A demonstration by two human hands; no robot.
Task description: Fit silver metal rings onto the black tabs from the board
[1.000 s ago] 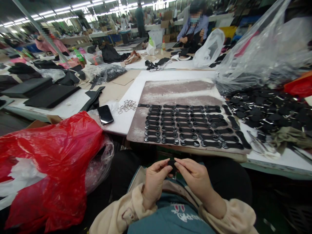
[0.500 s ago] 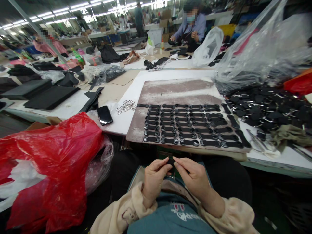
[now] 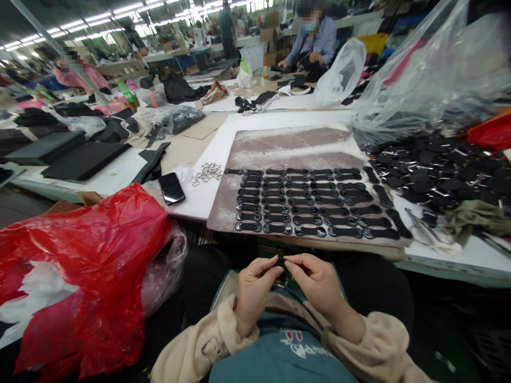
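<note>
Fingers are closing in: I'm watching the left hand (image 3: pixel 255 287) and right hand (image 3: pixel 319 284) pinching the small black tab (image 3: pixel 281 261) tighter than a second ago, lifting it slightly toward the board (image 3: pixel 287 146).

Small black tab (image 3: pixel 281 262), mostly hidden, pinched btwn both hands' fingertips over lap, just below board edge.

White letters are showing on the blue apron (image 3: pixel 279 361). They are too small and blurry to read. Nothing else is showing words.
</note>
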